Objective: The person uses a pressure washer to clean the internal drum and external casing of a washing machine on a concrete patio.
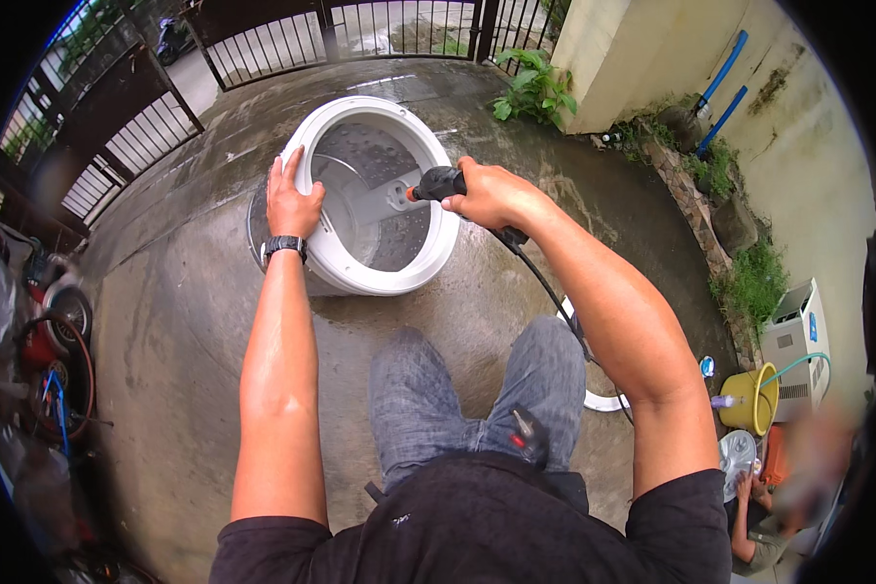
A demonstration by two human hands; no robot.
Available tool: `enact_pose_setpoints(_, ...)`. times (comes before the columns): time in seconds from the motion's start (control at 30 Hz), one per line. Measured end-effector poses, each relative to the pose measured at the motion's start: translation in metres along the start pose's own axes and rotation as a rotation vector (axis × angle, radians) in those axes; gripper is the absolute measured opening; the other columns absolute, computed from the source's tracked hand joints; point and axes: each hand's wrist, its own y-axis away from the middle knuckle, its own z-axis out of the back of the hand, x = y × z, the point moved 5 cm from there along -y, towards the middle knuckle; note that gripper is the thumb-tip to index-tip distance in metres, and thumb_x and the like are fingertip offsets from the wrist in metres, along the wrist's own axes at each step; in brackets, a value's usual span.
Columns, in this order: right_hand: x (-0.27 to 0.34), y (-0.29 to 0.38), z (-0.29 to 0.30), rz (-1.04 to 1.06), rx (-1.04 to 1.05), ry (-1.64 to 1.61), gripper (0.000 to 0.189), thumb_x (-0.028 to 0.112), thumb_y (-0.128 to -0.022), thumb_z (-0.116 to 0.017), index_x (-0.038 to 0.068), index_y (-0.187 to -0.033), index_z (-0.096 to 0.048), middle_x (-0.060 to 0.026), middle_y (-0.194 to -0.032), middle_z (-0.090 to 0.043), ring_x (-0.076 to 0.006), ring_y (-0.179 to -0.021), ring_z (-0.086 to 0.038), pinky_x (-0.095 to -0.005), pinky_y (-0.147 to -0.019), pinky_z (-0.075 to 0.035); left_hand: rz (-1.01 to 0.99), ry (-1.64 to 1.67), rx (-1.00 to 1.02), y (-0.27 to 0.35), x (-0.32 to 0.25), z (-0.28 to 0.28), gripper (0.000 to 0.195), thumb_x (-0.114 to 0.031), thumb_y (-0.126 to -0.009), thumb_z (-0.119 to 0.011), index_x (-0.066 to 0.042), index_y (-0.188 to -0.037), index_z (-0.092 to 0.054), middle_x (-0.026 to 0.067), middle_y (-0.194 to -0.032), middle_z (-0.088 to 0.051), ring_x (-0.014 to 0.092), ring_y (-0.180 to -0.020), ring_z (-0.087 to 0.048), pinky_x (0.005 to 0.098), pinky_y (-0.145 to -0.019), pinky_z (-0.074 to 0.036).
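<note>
A top-load washing machine tub (339, 281) lies tilted on wet concrete, its white ring rim turned up towards me. My left hand (292, 197) grips the rim's left side, fingers over the ring and thumb at its inner edge. A black strap watch (285, 248) is on that wrist. In my right hand (493, 193) is a black pressure washer spray gun (438, 184). Its orange nozzle tip points into the tub's opening, near a pale plastic strip (390, 197) on the inner wall. From the gun a black hose (544, 277) runs down beneath my right forearm.
A white ring part (604, 401) lies beside my right leg. At right, a person's hand (744, 485) touches a grey metal disc (737, 456) near a yellow bucket (748, 401) and a white appliance casing (796, 343). Bicycles (62, 387) stand left; a metal gate (409, 29) is ahead.
</note>
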Motion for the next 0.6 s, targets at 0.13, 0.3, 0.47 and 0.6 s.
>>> enact_pose_setpoints(0.13,0.001,-0.004,0.004,-0.02,0.029,0.002,0.067,0.044,-0.096,-0.074,-0.005,-0.137,-0.052,-0.0265,-0.11,-0.074,-0.0375,-0.102,-0.075,-0.0474,-0.088,-0.057,0.017,0.033,0.009,0.001,0.004,0.0,0.075,-0.024,-0.084,-0.073,-0.035,-0.155,-0.052,0.0213,-0.164,-0.043,0.039,-0.149,-0.045,0.0479,-0.122,-0.04)
enact_pose_setpoints(0.3,-0.004,-0.013,0.008,0.004,0.047,-0.035,0.065,0.042,-0.096,-0.076,-0.007,-0.131,-0.053,-0.0216,-0.096,-0.075,-0.0302,-0.076,-0.075,-0.0442,-0.067,-0.059,-0.013,0.052,-0.007,0.001,0.003,-0.001,0.075,-0.024,-0.084,-0.073,-0.036,-0.155,-0.052,0.0214,-0.164,-0.044,0.039,-0.148,-0.046,0.0479,-0.122,-0.04)
enact_pose_setpoints(0.47,-0.005,-0.017,0.016,-0.029,0.095,-0.124,0.056,0.038,-0.095,-0.079,-0.007,-0.122,-0.059,-0.0174,-0.082,-0.073,-0.0243,-0.058,-0.07,-0.0415,-0.051,-0.054,0.002,0.034,0.001,0.002,-0.001,-0.001,0.075,-0.023,-0.084,-0.074,-0.035,-0.155,-0.052,0.0211,-0.163,-0.044,0.038,-0.149,-0.046,0.0467,-0.121,-0.041)
enact_pose_setpoints(0.6,-0.007,-0.02,0.017,-0.072,0.117,-0.099,0.061,0.038,-0.097,-0.078,-0.006,-0.131,-0.053,-0.0148,-0.079,-0.067,-0.0226,-0.055,-0.064,-0.0409,-0.051,-0.05,-0.016,0.0,-0.002,0.001,0.0,-0.001,0.075,-0.023,-0.085,-0.074,-0.033,-0.156,-0.051,0.0202,-0.163,-0.045,0.036,-0.149,-0.047,0.0444,-0.121,-0.043)
